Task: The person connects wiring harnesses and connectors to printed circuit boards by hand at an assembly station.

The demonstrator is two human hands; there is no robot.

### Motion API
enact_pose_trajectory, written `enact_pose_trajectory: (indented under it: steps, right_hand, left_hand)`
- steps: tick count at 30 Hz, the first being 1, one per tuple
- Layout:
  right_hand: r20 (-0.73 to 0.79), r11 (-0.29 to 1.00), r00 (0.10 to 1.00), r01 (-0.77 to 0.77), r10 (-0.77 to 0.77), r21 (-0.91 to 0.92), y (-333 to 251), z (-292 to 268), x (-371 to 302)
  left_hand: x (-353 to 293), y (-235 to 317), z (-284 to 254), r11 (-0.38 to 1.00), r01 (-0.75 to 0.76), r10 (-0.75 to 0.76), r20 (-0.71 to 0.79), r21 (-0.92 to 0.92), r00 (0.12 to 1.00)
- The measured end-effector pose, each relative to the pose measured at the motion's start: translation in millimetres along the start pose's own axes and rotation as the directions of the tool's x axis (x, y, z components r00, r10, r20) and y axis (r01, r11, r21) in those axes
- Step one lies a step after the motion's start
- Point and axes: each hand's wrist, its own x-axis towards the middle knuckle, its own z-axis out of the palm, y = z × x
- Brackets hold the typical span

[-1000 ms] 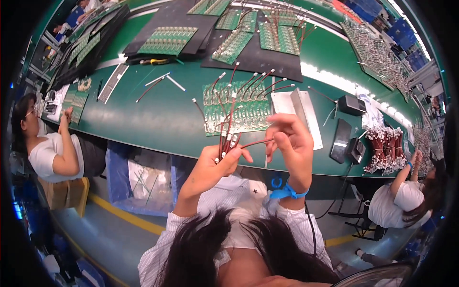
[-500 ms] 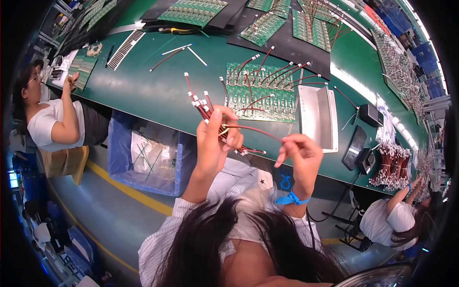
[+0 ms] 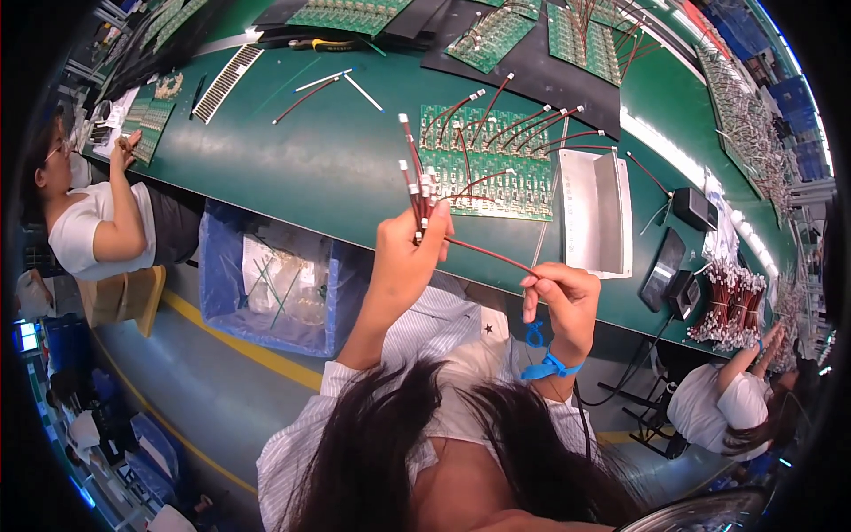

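My left hand (image 3: 401, 257) is closed around a bundle of cable leads (image 3: 425, 199), dark red wires with white plugs sticking up past the fingers. A single wire (image 3: 496, 254) stretches from that bundle to my right hand (image 3: 565, 297), whose thumb and fingers pinch its other end; the tip is hidden. Just beyond my hands a green circuit board panel (image 3: 532, 184) lies on the green bench, with several plugged wires rising from it. Right of the panel sits a shallow metal tray (image 3: 576, 235). A blue strap (image 3: 551, 366) circles my right wrist.
A tied heap of wires (image 3: 729, 306), a dark flat device (image 3: 660, 270) and small black boxes (image 3: 694, 209) occupy the right. More boards (image 3: 581, 49) lie at the back, pliers (image 3: 324, 44) back left. A blue-lined bin (image 3: 328, 306) stands below the edge. Co-workers sit left and right.
My left hand has turned, so the bundle's plugs point more upward and sit closer to the panel. My right hand has moved slightly down, with the single wire still stretched between the hands.
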Motion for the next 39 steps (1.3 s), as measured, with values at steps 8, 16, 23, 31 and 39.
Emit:
enact_pose_trajectory:
  steps: [8,16,23,31,39]
  right_hand:
    - [-0.015,0.997,1.0,0.02,-0.019,0.076,-1,-7,1]
    - [-0.096,0.989,0.991,-0.077,0.09,0.126,4,-8,5]
    - [-0.193,0.992,0.978,-0.097,0.08,-0.077,3,0,7]
    - [-0.228,0.981,0.971,-0.114,0.077,-0.154,10,1,7]
    - [-0.288,0.89,0.941,0.028,-0.177,-0.455,9,10,5]
  left_hand:
    - [5,-5,2,0.953,-0.139,0.172,-0.102,0.271,0.98]
    - [1,4,4,0.904,0.071,0.015,0.197,-0.422,0.98]
    - [3,0,4,0.78,0.054,0.115,0.227,-0.624,0.967]
    - [2,-1,4,0.846,0.029,0.069,0.163,-0.533,0.984]
    - [-1,-4,0,0.891,-0.002,0.008,0.011,-0.454,1.0]
